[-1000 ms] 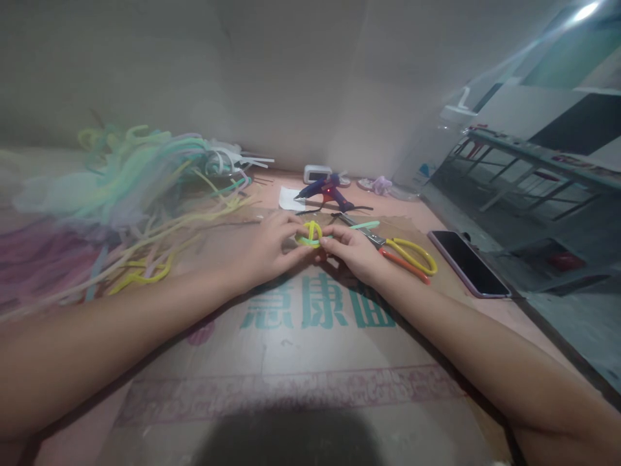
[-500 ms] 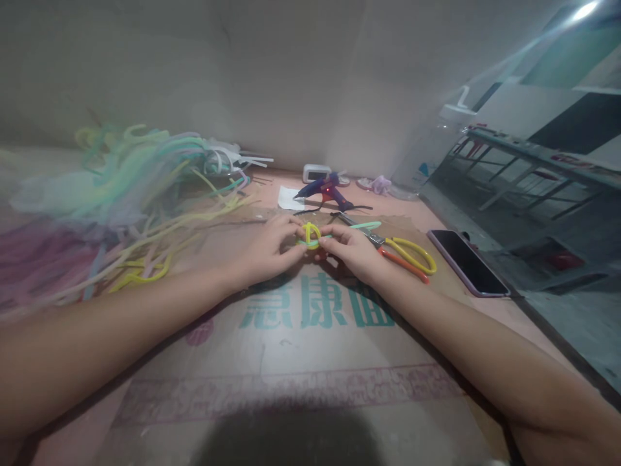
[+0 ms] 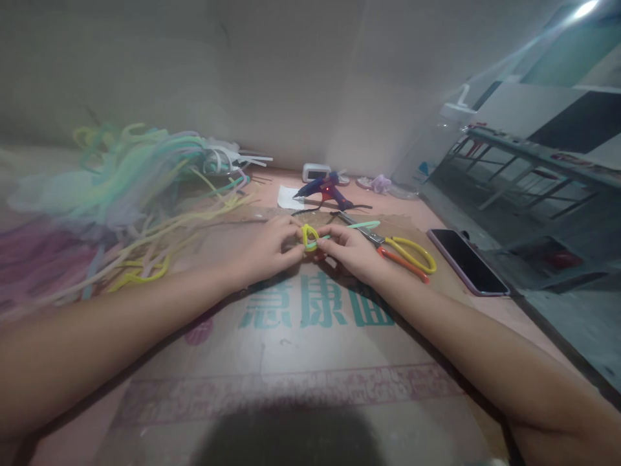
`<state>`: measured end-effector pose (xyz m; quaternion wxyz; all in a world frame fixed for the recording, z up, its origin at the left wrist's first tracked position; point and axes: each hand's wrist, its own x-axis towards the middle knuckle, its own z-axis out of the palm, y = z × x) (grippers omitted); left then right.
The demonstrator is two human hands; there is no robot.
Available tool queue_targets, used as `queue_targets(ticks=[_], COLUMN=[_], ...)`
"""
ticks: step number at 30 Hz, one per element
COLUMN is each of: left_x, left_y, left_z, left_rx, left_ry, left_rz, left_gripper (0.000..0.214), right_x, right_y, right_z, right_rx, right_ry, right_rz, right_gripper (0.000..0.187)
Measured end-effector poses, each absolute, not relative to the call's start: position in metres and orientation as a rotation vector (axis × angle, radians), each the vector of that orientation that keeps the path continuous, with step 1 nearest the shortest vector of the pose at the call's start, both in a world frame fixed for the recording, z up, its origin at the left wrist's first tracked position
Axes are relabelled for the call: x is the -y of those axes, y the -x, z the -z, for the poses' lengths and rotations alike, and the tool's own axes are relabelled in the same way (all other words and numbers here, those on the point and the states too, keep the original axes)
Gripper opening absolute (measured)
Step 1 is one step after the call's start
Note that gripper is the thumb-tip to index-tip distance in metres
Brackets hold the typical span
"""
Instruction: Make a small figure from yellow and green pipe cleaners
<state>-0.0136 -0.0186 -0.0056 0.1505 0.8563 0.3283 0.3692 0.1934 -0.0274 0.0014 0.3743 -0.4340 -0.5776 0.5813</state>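
Note:
Between my two hands is a small ring of bent yellow pipe cleaner, with a mint-green pipe cleaner across its lower part. My left hand pinches the ring's left side between thumb and fingers. On the other side, my right hand has its thumb and forefinger closed on the green strand close to the ring. The strand's free end sticks out beyond my right hand, over the pliers-like cutters with one yellow and one orange handle. My fingers partly cover where the two colours cross.
Printed cardboard lies under my hands. Loose pastel pipe cleaners heap up at left. A glue gun with a red light rests behind my hands, near white paper. A phone and a clear jug are at right.
The yellow ring has turned and tilted slightly between my fingers, and the green strand now slants across it. My right hand and the strand's free end have shifted a little. Both hands keep their grip.

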Motion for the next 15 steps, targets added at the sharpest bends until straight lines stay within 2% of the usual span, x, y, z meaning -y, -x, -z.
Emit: queue_targets(ticks=[15], left_x=[0.0205], left_y=[0.0142], left_z=[0.0054], left_rx=[-1.021], left_ry=[-2.529], left_rz=[-1.126], left_gripper=[0.019], right_x=[0.0277], right_y=[-0.1919], right_z=[0.0016], right_rx=[1.327], right_ry=[1.088], right_rz=[-1.530], right_gripper=[0.030])
